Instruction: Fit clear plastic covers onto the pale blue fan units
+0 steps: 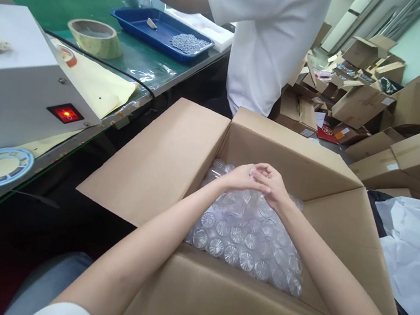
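My left hand [241,178] and my right hand [271,186] meet above an open cardboard box [178,158]. Their fingers are drawn together in a pinch. A small, pale, see-through bit shows between the fingertips, too small to name. Below them, clear plastic pieces with round, ribbed ends [235,235] sit in close rows inside the box. Whether these are separate containers or one sheet of bubbles, I cannot tell. My hands and forearms hide part of them.
At the left, a green-topped bench [137,65] holds a grey-white machine with a lit red switch [67,113], a tape roll [95,39] and a blue tray [161,34]. A co-worker in white [262,44] stands beyond the box. Cardboard boxes [363,107] pile up at right.
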`<state>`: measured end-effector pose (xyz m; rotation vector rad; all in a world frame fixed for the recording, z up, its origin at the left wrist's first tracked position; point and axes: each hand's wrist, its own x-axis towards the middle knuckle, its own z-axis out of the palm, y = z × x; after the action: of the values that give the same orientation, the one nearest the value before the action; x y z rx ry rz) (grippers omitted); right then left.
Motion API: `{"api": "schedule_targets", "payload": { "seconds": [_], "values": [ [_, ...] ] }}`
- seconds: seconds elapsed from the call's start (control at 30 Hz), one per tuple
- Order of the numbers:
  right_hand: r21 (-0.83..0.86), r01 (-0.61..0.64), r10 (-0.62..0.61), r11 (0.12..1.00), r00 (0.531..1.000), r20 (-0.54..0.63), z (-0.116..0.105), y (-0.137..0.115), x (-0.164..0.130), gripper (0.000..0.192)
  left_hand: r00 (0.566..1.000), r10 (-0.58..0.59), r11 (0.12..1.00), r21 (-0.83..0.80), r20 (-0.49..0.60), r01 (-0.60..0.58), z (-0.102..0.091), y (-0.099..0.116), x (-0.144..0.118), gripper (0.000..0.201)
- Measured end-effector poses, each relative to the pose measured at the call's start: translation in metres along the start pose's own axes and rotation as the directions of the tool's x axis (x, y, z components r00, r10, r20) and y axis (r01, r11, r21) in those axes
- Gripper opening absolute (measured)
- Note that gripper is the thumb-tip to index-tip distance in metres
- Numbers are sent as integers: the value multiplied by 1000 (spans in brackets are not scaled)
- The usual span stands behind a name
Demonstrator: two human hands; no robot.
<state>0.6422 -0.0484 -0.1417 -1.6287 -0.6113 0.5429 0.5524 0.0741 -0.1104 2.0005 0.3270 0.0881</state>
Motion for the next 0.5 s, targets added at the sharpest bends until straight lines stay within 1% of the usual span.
{"api": "schedule_targets", "payload": {
  "seconds": [0.03,0.07,0.13,0.2,0.27,0.33,0.4,0.5],
  "values": [
    [12,-27,28,1000,1000,-11,-3,5,2,33,1000,-15,998,54,0,15,-3,0,-1,30],
    [15,-59,59,998,998,-25,-5,11,3,34,999,-45,992,113,-25,47,-6,-1,-2,25],
    [-9,-132,132,991,990,-53,-8,30,1,32,985,-121,963,227,-125,147,-11,-2,-4,19],
    [-66,-208,203,976,977,-70,-5,54,-7,27,959,-177,918,314,-219,242,-15,-1,-5,23],
    [-128,-259,252,957,965,-74,1,78,-20,21,945,-200,880,376,-258,289,-17,0,-6,27],
    [-174,-291,283,941,956,-70,10,96,-30,18,950,-201,861,419,-241,288,-17,1,-7,28],
    [-198,-317,311,927,948,-65,15,105,-33,17,957,-205,852,444,-204,278,-15,1,-8,29],
    [-197,-336,332,921,942,-54,16,102,-23,17,965,-221,843,469,-142,262,-8,-3,-9,33]
  ]
}}
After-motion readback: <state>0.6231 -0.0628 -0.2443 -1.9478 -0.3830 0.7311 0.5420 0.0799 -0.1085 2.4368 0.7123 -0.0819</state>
